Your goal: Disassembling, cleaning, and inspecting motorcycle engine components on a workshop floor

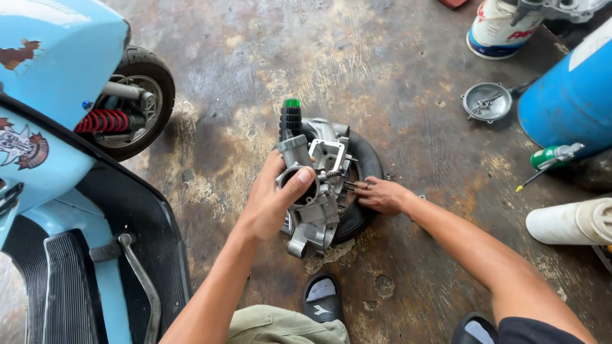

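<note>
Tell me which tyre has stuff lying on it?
The small tyre flat on the floor in the middle. A grey metal part rests on it, gripped by the left hand. The other tyre stands upright on the blue scooter.

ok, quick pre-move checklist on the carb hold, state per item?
1. Left hand gripping the carburetor, thumb over its round opening: ok.
2. Right hand fingertips at the small screws on the carburetor's side: ok; whether they grip one: cannot tell.
3. Carburetor resting over the small tire on the floor: ok.
4. Loose round metal cover lying apart from the hands: ok.
5. Spray can lying near the blue drum: ok.
</note>
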